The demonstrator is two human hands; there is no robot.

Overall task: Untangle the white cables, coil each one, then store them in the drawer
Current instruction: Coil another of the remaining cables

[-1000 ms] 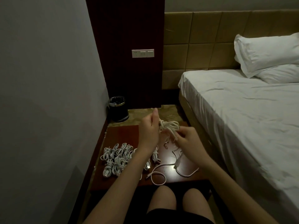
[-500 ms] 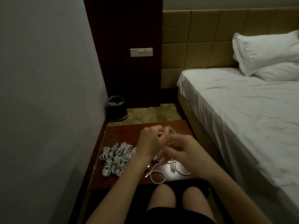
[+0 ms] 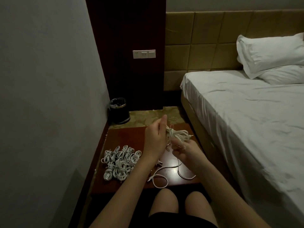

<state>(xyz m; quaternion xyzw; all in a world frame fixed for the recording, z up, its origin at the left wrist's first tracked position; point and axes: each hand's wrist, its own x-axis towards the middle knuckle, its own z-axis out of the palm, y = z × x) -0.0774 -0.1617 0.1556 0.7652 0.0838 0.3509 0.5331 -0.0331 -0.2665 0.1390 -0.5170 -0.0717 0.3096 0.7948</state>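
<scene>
The white cable bundle sat between your two hands, held up over the far part of the counter, its loops gathered into a loose coil. Your left hand had its fingers curled round the coil's left end, with one finger sticking upward. Your right hand pinched the cable just below the bundle, fingers bent close together. From there the loose tail dropped to the counter and ran on in a long curve, ending beside a small loop near the front edge.

You were, by my reading, in the middle of coiling this one cable, with a good length of it not yet wound. The next move would call for drawing the slack up through your right fingers and laying another turn onto the bundle without letting the earlier turns slip. The drawer itself was not in sight.

To your left on the reddish wooden counter lay a pile of coiled cables, many small white bundles touching one another, so much of the coiling looked done. Beyond the counter a dark waste bin stood on patterned carpet beside the grey wall. A switch plate sat on the dark wood panel, and a bed with white sheets and pillows filled the right side under a padded headboard.
</scene>
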